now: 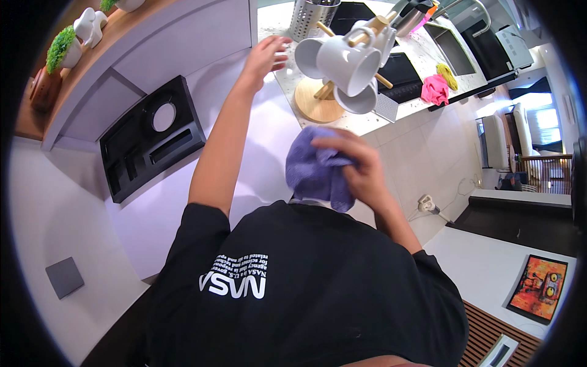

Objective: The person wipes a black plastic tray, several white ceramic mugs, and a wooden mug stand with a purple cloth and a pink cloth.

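My right hand [367,167] grips a bunched purple cloth [309,167] in front of my chest, over the near end of the counter. My left hand [267,57] reaches forward with nothing in it, its fingers a little apart. Just right of it, white mugs [346,64] hang on a wooden mug tree [318,106] with a round base. I cannot tell whether the left fingers touch the perforated steel utensil holder [312,20] behind the mugs. The tree stands at the corner of a speckled white countertop [293,85].
Along the counter lie a black cooktop [399,78], a flat perforated grater [386,108], a pink cloth [434,89], a yellow cloth [447,76] and a sink [451,48]. A black organizer tray [174,133] sits at left, below a wooden shelf [110,34] with potted plants.
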{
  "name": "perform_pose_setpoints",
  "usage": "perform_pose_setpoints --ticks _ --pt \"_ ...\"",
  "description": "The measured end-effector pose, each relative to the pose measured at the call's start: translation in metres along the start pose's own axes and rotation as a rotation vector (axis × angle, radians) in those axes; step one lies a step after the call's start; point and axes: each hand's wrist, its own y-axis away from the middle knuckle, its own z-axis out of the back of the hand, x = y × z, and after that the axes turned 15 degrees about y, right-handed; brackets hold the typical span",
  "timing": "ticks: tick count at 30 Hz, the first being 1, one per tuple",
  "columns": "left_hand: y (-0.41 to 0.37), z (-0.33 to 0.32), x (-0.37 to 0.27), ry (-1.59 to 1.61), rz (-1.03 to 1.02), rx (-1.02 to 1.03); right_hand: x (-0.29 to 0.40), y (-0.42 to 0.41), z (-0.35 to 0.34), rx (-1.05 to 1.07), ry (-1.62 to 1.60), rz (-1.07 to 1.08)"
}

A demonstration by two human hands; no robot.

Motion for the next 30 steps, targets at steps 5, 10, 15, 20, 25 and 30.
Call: perform_pose_setpoints --ticks 5,10,15,20,25,30 --pt "-0.044 -0.023 0.013 0.195 0.449 0.165 0.003 -0.012 -0.042 -0.049 0.064 -0.145" --pt "-0.052 -0.026 0.024 0.412 0.556 0.394 0.013 -0.03 -0.067 -0.226 0.377 0.028" --pt "-0.065 -0.004 0.047 0.667 0.587 0.587 0.009 -0.054 -0.092 -0.311 0.808 0.104" --pt "-0.064 0.003 0.051 0.857 0.59 0.775 -0.015 -0.087 -0.107 -0.401 1.059 -0.039" --pt "-0.075 -0.01 0.062 0.726 0.558 0.712 -0.033 -0.114 -0.102 -0.406 1.001 -0.195" --pt "-0.052 -0.024 0.037 0.529 0.473 0.566 -0.051 -0.153 -0.085 -0.231 0.871 -0.519"
